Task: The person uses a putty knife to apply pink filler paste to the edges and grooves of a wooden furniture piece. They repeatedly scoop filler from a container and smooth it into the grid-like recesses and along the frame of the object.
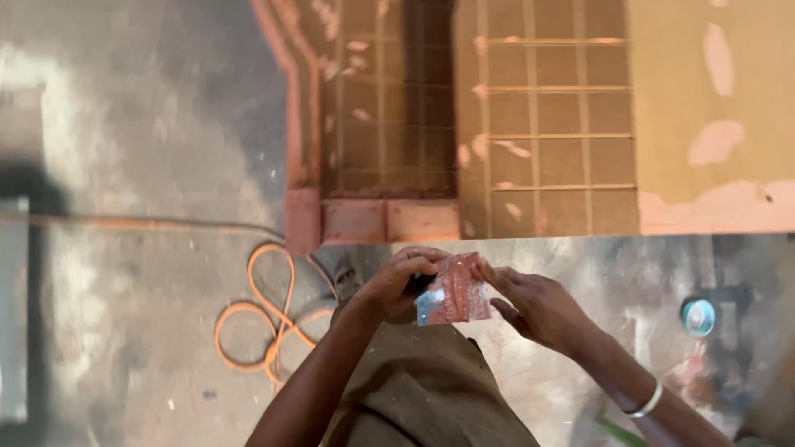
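**Two hands hold a small reddish packet above a dusty floor**

Nearest, a person's olive-brown clothing (422,389) fills the bottom of the view. Just beyond it, both hands meet at waist height. The left hand (396,285) curls closed around the left edge of a small plastic packet (454,291), crinkled, see-through and reddish, with a pale blue corner. The right hand (538,308), a pale bangle (648,402) on its wrist, pinches the packet's right edge with its fingertips. The packet sits squarely between the hands, roughly upright, equally near to both. Farther off lies a looped orange cable (269,319) on the grey concrete floor (141,149), a small blue round tin (698,315) to the right, and beyond everything a flat panel (538,124) of squared wire mesh with a rust-red frame.
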